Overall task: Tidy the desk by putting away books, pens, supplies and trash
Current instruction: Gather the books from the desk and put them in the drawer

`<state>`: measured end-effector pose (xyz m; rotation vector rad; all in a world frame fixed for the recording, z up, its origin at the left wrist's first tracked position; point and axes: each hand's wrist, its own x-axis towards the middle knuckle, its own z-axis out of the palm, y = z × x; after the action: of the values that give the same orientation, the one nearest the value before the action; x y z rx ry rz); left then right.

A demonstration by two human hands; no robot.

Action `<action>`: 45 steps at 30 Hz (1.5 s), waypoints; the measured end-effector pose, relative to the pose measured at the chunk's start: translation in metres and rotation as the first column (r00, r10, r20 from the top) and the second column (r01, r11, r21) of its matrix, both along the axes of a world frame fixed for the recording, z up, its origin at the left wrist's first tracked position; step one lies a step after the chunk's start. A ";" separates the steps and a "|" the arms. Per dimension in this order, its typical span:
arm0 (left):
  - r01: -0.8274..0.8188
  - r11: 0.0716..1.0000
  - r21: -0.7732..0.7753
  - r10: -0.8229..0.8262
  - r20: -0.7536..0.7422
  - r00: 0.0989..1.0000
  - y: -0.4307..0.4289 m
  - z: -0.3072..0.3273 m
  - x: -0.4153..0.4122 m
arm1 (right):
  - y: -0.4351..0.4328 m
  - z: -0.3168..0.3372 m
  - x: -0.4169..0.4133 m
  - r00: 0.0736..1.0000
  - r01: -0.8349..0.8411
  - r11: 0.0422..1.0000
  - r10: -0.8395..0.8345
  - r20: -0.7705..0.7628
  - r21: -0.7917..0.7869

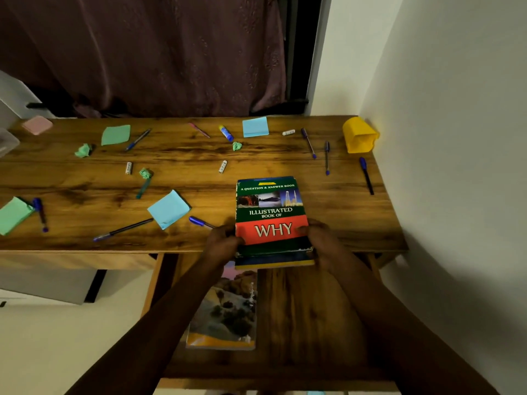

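Note:
A green and red book titled "Illustrated Book of Why" [271, 206] tops a small stack of books at the desk's front edge. My left hand [222, 245] grips the stack's left side and my right hand [319, 240] grips its right side. The stack overhangs an open drawer [308, 315], where a book with a landscape cover [228, 306] lies flat. Several pens, such as a black one [122, 230] and a blue-capped one [366, 175], lie scattered on the wooden desk [199, 158]. Crumpled green paper [83, 150] and blue sticky notes [168, 208] lie there too.
A yellow holder [360, 134] lies tipped on its side at the back right corner by the wall. A glue stick [226, 133], small white tubes [222, 166], green notes [115, 134] and a pink pad [37, 124] are spread about. A curtain hangs behind the desk.

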<state>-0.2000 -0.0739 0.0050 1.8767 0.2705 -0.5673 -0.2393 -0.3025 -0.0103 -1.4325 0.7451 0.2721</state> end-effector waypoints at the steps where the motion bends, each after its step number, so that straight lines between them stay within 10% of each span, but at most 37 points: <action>1: -0.005 1.000 -0.011 0.005 -0.003 1.000 0.003 0.000 -0.002 | 0.000 0.001 -0.003 1.000 0.000 1.000 0.000 0.010 0.021; 31: 0.222 0.959 -0.174 -0.238 -0.076 0.968 0.086 -0.012 -0.227 | 0.043 -0.003 -0.289 0.999 0.003 0.999 -0.005 0.048 0.049; 45: 0.251 0.965 -0.073 -0.260 -0.185 0.948 0.023 -0.029 -0.178 | -0.002 -0.018 -0.240 0.995 0.026 0.999 -0.030 -0.098 -0.043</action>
<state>-0.3783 -0.0505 -0.0243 1.8232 0.1383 -0.9286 -0.4788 -0.3049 -0.0283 -1.4548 0.8550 0.3093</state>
